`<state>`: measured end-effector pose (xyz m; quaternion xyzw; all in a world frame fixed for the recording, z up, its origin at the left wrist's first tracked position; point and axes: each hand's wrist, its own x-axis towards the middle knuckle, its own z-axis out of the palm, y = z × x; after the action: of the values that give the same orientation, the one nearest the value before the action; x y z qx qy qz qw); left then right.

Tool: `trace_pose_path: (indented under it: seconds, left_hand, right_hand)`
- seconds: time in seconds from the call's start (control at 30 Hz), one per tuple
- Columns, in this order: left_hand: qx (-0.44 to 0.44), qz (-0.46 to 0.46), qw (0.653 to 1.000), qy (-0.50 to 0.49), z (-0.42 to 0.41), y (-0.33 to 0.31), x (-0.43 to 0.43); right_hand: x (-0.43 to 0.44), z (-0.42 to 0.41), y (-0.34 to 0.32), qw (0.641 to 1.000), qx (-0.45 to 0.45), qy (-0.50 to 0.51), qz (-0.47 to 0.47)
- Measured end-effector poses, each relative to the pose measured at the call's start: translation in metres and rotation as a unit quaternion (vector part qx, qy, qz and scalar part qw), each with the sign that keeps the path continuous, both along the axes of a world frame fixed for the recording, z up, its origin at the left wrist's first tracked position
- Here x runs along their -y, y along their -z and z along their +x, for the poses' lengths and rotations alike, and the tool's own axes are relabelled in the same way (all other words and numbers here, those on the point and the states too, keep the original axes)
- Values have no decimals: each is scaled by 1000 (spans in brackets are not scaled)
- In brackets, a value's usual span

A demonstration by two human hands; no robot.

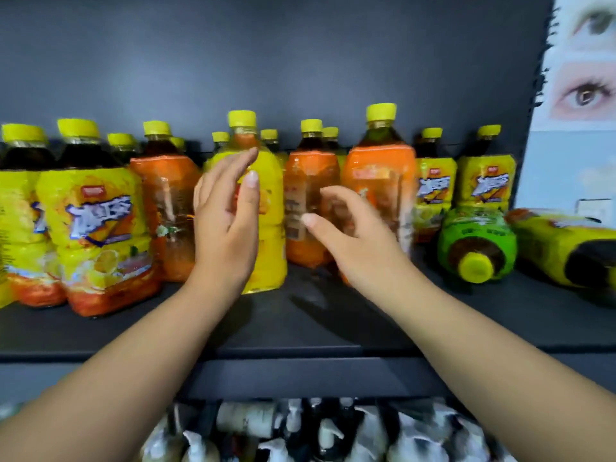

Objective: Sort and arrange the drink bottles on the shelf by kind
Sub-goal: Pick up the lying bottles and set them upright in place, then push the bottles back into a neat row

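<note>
Yellow-capped drink bottles stand on a dark shelf. My left hand is open, fingers straight, just in front of a yellow juice bottle at the middle; whether it touches is unclear. My right hand is open with loosely curled fingers, in front of two orange-labelled tea bottles, holding nothing. Another orange-labelled bottle stands left of the juice bottle. Yellow-labelled iced tea bottles fill the left, and two more stand at the right.
A green-labelled bottle and a yellow-labelled bottle lie on their sides at the right, caps toward me. More bottles stand in a back row. A poster bounds the right side. White pump bottles crowd the shelf below.
</note>
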<state>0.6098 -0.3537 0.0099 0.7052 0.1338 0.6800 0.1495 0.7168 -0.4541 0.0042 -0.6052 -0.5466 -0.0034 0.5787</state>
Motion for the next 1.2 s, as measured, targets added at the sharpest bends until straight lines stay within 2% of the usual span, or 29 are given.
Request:
trace_pose_path:
  seconds: [0.13,0.27,0.37,0.5,0.6,0.77,0.83,0.9,1.03,1.1,1.2]
  left_hand:
    - [-46,6,993,104,42,15,71]
    - [-160,51,979,113,95,32,121]
    - [-272,-7,960,71,124,36,136]
    - [-426,-66,902,-5,149,36,141]
    - [-476,-71,876,-41,162,33,140]
    - [-510,-31,856,-76,173,29,138]
    - [-512,-12,856,-72,175,29,136]
    - [-493,-2,869,-40,173,29,134]
    - [-387,49,921,-12,171,28,140]
    - [-309,64,949,2,172,21,143]
    - [-220,86,972,15,170,-1,146]
  right_hand:
    - [96,58,-3,989,143,36,-13]
    - [150,124,-3,969,226,99,-33]
    - [180,166,-3,951,270,146,-29]
    - [205,207,2,944,276,158,-90]
    - [208,225,23,942,270,144,-136]
    - [204,247,40,933,301,151,-123]
    - [204,253,37,935,296,149,-125]
    - [205,255,35,936,303,134,-119]
    - [204,260,39,896,403,166,-82]
    - [206,259,36,901,386,189,-59]
    - [209,255,24,933,311,182,10]
